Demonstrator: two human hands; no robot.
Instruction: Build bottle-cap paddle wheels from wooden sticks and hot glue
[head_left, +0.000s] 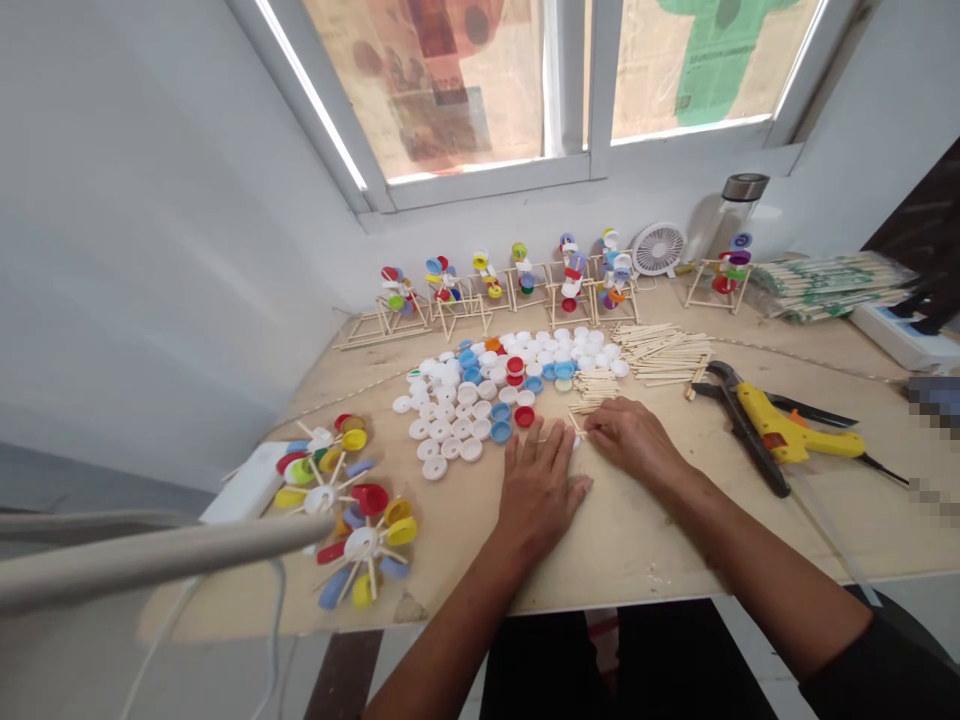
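Observation:
My left hand lies flat on the wooden table, fingers stretched out, just right of the bottle caps. Most caps are white; some are blue, red or orange. My right hand is closed, its fingertips pinched at a short wooden stick beside a small pile of sticks. A small white piece shows between the two hands, partly covered. To the left are wheels made of sticks and coloured caps.
A yellow glue gun rests at right near black-handled pliers. Behind lie a larger stick pile and packaged sticks. Several stick-frame models, a small fan and a bottle line the wall. A grey bar crosses the left foreground.

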